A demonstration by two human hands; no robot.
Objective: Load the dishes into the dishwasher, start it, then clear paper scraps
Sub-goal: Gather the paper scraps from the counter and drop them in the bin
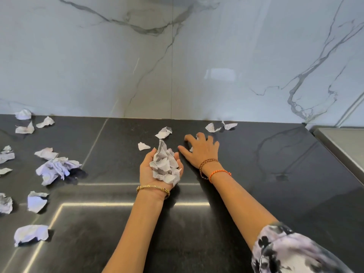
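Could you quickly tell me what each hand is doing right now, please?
Left hand: palm up, fingers cupped round a bundle of crumpled paper scraps.
Right hand: open, fingers spread on the dark countertop, over a small scrap.

Scattered paper scraps (pixel 52 168) left of bare countertop (pixel 256 174)

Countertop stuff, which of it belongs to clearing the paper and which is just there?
Part of the job:
- crumpled wad cupped in the left hand
- loose scraps on the dark countertop
- right hand reaching over a scrap

Just there:
- marble backsplash
- metal surface at right
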